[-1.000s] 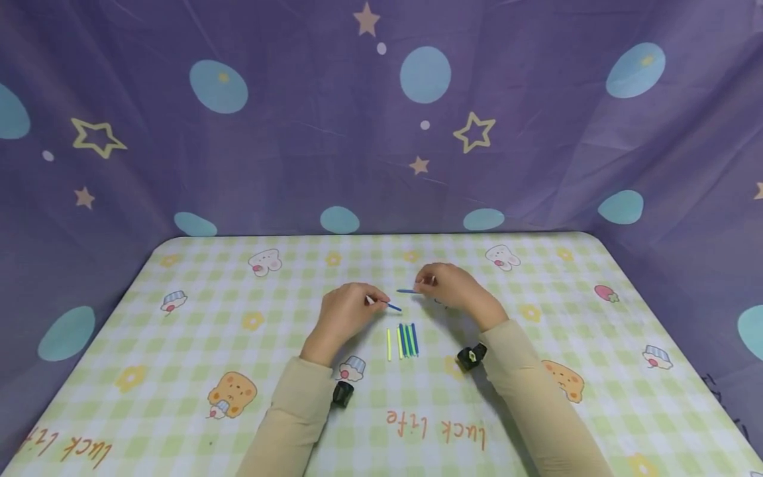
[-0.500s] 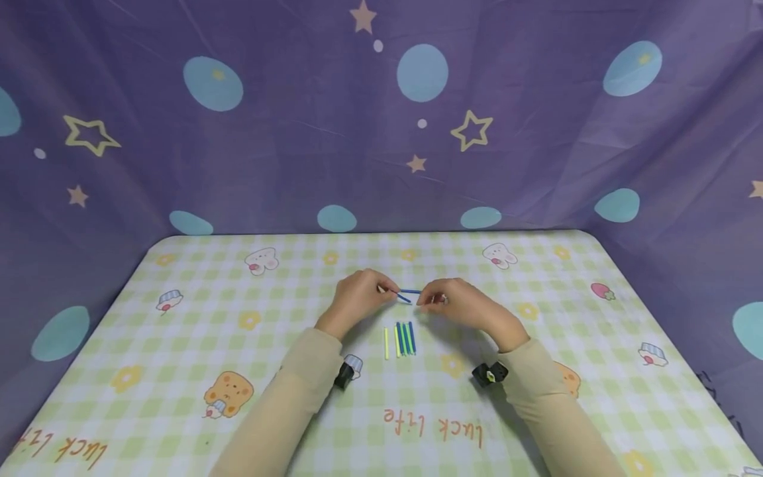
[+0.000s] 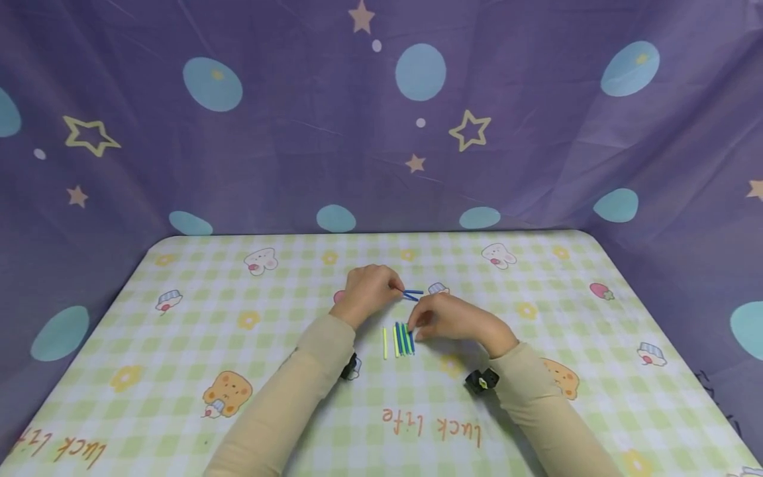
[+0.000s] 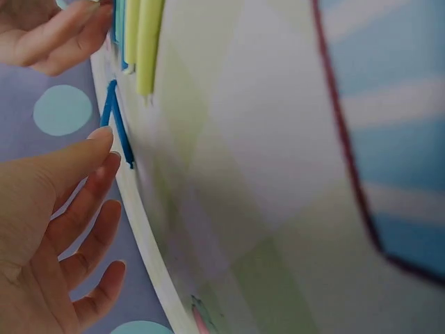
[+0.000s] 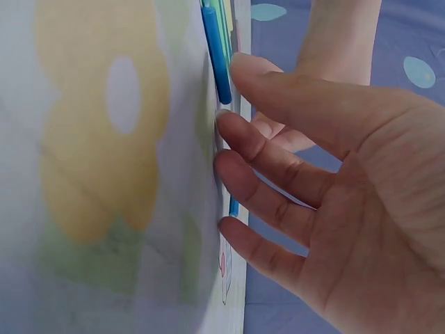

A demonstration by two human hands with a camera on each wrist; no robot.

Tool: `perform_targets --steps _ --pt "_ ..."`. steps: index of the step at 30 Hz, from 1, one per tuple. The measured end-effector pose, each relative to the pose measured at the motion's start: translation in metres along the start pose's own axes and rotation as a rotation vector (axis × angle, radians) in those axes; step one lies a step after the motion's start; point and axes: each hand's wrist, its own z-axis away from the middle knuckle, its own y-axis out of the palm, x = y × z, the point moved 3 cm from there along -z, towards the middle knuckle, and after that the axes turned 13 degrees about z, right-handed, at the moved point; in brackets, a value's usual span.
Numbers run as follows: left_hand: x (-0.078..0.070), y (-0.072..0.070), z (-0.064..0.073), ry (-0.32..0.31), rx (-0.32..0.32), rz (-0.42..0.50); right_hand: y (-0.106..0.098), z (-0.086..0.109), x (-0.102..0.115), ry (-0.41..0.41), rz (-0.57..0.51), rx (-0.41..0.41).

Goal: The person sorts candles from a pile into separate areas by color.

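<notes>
My left hand [image 3: 371,291] pinches a thin blue stick [image 4: 106,113] between thumb and forefinger, its other fingers loosely spread. Close by, a second blue stick [image 4: 123,132] lies on the table at an angle to it. My right hand [image 3: 453,319] hovers at the right end of a row of sticks. In the right wrist view its thumb and fingers are apart, next to a blue stick [image 5: 217,56], without a visible grip. The row mixes blue, green and yellow sticks [image 3: 396,341], side by side; a single yellow stick [image 3: 385,343] lies slightly apart on the left.
A green-and-white checked cloth [image 3: 286,391] with printed animals, cakes and flowers covers the table. Behind the far table edge hangs a purple curtain [image 3: 268,165] with stars and dots. Black wrist devices [image 3: 481,381] sit beside the sleeves.
My left hand has moved right and away with its blue stick. The right hand has let go of the other blue stick and come back toward the row.
</notes>
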Motion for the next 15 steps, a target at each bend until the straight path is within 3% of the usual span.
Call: perform_targets --steps 15 --pt "0.0096 0.0032 -0.0053 -0.038 0.0 0.0 0.004 -0.0021 0.0026 0.012 0.064 0.012"
